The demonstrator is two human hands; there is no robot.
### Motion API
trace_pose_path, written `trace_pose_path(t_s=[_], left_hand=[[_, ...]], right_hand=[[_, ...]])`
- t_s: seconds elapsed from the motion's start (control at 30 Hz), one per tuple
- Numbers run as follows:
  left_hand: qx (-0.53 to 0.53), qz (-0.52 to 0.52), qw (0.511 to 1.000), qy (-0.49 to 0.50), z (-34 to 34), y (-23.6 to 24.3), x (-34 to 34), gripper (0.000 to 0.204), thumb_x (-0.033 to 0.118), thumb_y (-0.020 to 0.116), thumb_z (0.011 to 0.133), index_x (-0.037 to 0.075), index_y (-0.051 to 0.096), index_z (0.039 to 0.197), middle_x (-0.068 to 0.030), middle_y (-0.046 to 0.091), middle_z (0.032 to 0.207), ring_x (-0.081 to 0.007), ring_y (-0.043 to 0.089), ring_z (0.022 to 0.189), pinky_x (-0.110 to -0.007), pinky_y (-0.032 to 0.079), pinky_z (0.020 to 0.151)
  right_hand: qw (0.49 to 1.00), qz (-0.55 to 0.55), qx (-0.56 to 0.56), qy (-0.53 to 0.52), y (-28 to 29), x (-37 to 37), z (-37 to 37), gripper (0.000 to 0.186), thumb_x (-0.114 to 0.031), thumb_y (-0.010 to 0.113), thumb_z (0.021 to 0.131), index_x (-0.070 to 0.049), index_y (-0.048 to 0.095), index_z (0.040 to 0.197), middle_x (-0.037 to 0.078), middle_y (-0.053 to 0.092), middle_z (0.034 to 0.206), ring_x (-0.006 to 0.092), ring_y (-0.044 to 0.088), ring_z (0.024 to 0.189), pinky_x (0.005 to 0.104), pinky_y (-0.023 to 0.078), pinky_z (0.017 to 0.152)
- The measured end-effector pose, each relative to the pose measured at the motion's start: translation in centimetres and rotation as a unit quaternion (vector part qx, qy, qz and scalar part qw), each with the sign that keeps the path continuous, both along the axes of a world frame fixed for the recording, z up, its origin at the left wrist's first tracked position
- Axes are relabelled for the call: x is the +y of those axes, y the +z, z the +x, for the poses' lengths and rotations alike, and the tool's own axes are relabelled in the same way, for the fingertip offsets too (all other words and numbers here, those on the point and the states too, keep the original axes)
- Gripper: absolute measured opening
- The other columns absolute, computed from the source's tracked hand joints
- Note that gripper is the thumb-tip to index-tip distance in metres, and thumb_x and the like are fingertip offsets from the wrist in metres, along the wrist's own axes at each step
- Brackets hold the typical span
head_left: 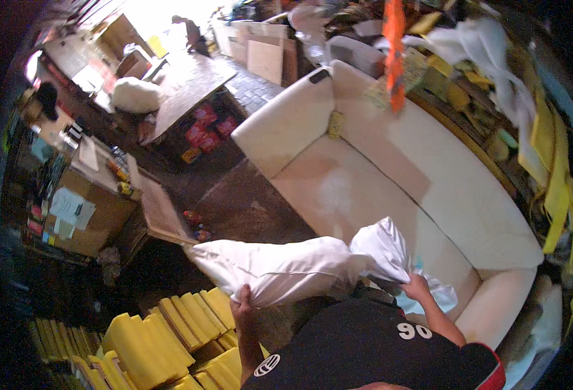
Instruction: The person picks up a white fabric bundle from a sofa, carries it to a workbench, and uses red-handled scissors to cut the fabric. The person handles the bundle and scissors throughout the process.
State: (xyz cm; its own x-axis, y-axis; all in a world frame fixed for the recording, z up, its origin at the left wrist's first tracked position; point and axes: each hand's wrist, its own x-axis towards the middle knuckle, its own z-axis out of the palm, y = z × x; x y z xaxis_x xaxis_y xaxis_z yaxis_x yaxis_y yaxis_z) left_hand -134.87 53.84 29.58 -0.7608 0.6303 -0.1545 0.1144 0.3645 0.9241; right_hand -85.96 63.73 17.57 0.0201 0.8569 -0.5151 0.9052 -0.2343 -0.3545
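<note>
A plump white cushion (286, 263) stretches across in front of my body, its left corner pointing out to the side. My left hand (243, 303) grips its lower left edge, with the thumb up against the fabric. My right hand (418, 288) is closed on gathered white cloth (384, 247) at the right end. Whether this cloth is part of the cushion or a separate cover, I cannot tell. Behind it stands a pale upholstered sofa (364, 188), and more light cloth (439, 296) lies on its seat below my right hand.
Stacked yellow foam pieces (147, 348) stand at lower left. A workbench (199, 81) with red packages beneath it is at the far left, near a wooden cabinet (98, 221). An orange strip (394, 52) hangs over the sofa. Another person (192, 36) is in the bright background.
</note>
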Motion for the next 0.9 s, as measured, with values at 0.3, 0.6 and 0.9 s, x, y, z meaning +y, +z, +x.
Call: trace_pose_path(t_s=[0.3,0.6,0.9], left_hand=[[-0.103,-0.024,0.965,-0.239,-4.4,7.2,8.0,0.033,0.031,0.06,0.092,-0.001,0.066,0.094,-0.0028,0.063,0.077,-0.0132,0.056,0.073,-0.03,0.045,0.068],[-0.012,-0.178,0.89,-0.419,-9.6,3.2,13.8,0.06,0.054,0.059,0.086,-0.006,0.065,0.081,-0.0228,0.063,0.069,-0.0297,0.062,0.065,-0.042,0.047,0.062],[-0.047,-0.057,0.859,-0.507,-8.1,1.5,17.0,0.048,0.045,0.059,0.089,-0.002,0.066,0.1,-0.0139,0.064,0.071,-0.0201,0.059,0.065,-0.039,0.047,0.06]], right_hand=[[0.997,0.037,-0.025,-0.065,3.3,-5.6,-10.1,0.034,-0.023,0.066,0.07,-0.008,0.067,0.101,0.023,0.066,0.091,0.0402,0.063,0.089,0.0475,0.05,0.079],[0.987,0.044,-0.041,-0.148,6.0,-8.5,-14.9,0.034,-0.026,0.072,0.069,-0.001,0.067,0.092,0.025,0.065,0.081,0.0411,0.064,0.082,0.0455,0.049,0.072],[0.95,0.088,-0.012,-0.301,-0.4,-15.1,-18.6,0.028,-0.021,0.067,0.068,-0.001,0.068,0.087,0.026,0.064,0.078,0.0434,0.064,0.079,0.0495,0.048,0.068]])
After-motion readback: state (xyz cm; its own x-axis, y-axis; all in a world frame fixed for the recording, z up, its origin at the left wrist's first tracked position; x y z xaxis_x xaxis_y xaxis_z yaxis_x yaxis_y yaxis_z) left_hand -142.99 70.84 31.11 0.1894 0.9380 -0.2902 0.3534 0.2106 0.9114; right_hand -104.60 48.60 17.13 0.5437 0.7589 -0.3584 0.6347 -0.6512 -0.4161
